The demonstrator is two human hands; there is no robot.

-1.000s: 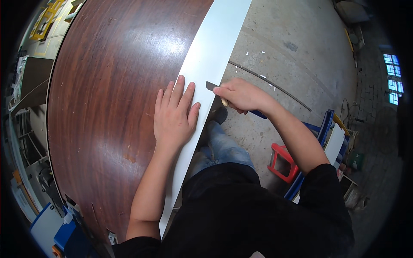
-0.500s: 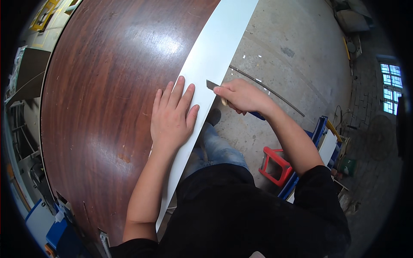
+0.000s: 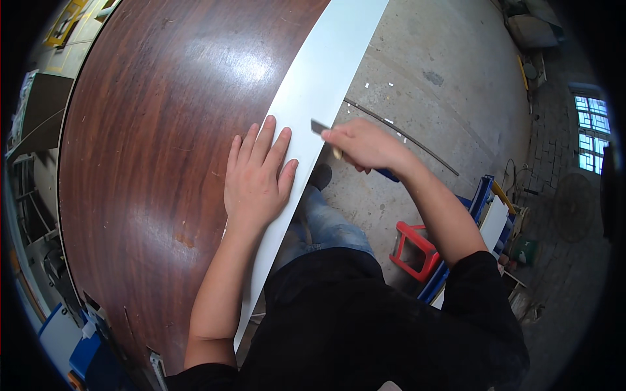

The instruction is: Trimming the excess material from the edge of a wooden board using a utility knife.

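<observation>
A long white sheet strip (image 3: 316,68) lies along the right edge of the brown wood-grain table (image 3: 150,124). My left hand (image 3: 257,182) rests flat, fingers a little apart, partly on the strip and partly on the bare tabletop. In my right hand (image 3: 365,143) is a knife (image 3: 318,126) with a short, flat, slanted blade and a pale handle end showing below the fist. Its blade points left over the strip, near the strip's right edge. Whether the blade touches the strip I cannot tell. Most of the handle is hidden by my fingers.
A thin dark rod (image 3: 411,141) and several small white scraps lie on the concrete floor beyond my right hand. To my right stand a red stool (image 3: 415,251) and a blue-edged rack (image 3: 481,195). Blue equipment (image 3: 91,352) sits by the table's near left corner.
The view has shifted slightly, so the whole scene sits a little further left. Both hands keep nearly the same place against the strip; the knife is still held.
</observation>
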